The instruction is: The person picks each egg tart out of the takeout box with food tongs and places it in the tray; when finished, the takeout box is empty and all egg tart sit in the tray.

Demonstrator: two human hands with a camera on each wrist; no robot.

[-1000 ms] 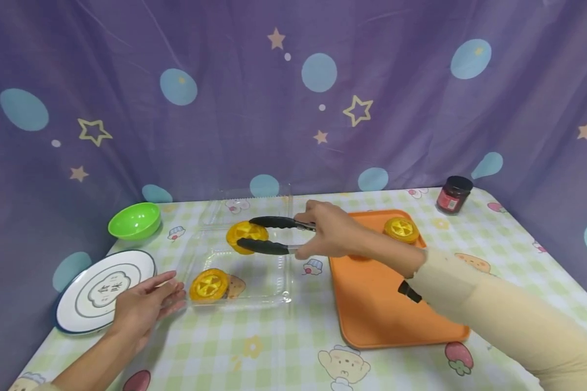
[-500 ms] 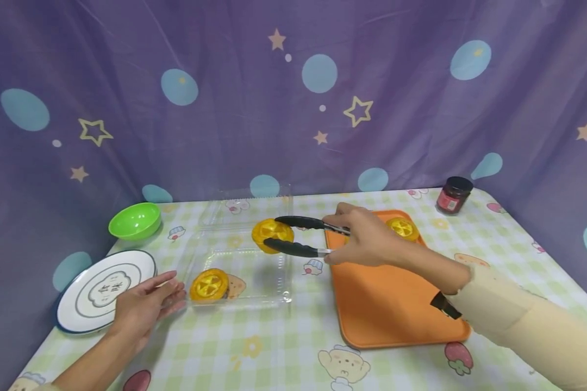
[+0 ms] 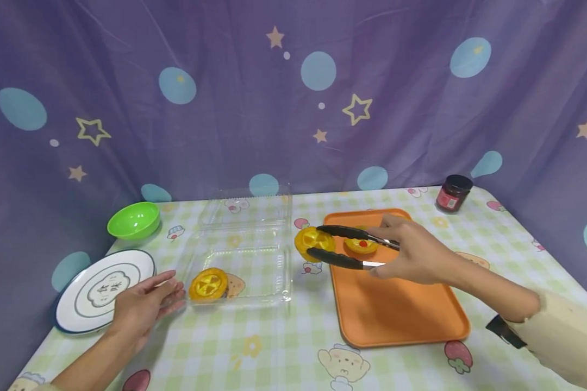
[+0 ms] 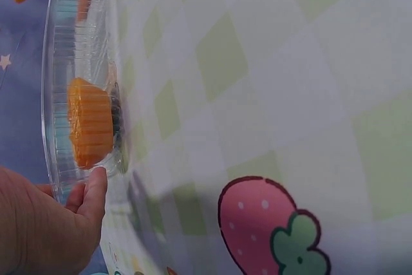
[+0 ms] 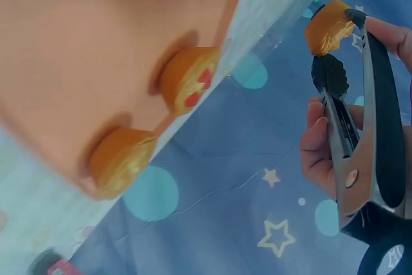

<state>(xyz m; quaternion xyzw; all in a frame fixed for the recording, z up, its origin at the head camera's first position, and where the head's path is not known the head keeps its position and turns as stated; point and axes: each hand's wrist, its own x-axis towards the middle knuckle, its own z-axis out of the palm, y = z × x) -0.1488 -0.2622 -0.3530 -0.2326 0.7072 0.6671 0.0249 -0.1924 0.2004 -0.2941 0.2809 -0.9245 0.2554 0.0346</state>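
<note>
My right hand (image 3: 413, 250) grips a pair of tongs (image 3: 339, 258) with black tips. Between the tips is a round yellow tart (image 3: 309, 242), held up between the clear container and the orange tray. In the right wrist view the tongs (image 5: 373, 114) pinch the tart (image 5: 328, 28) by its sides. A second tart (image 3: 209, 284) sits in the front left corner of the clear plastic container (image 3: 269, 297), whose lid stands raised behind it. My left hand (image 3: 142, 304) rests at the container's left side, its fingers fairly straight. In the left wrist view the thumb (image 4: 96, 191) is right at the container's end wall.
An orange tray (image 3: 396, 315) lies to the right, with a red-dotted tart (image 3: 362, 245) and another tart (image 5: 122, 162) on it. A white plate (image 3: 78, 304) and a green bowl (image 3: 134, 221) stand at left. A dark-lidded jar (image 3: 454, 194) is at the back right.
My right hand has carried the tongs and tart rightward from over the container to beside the tray's left edge. The red-dotted tart has come into sight. My left hand has stayed put.
</note>
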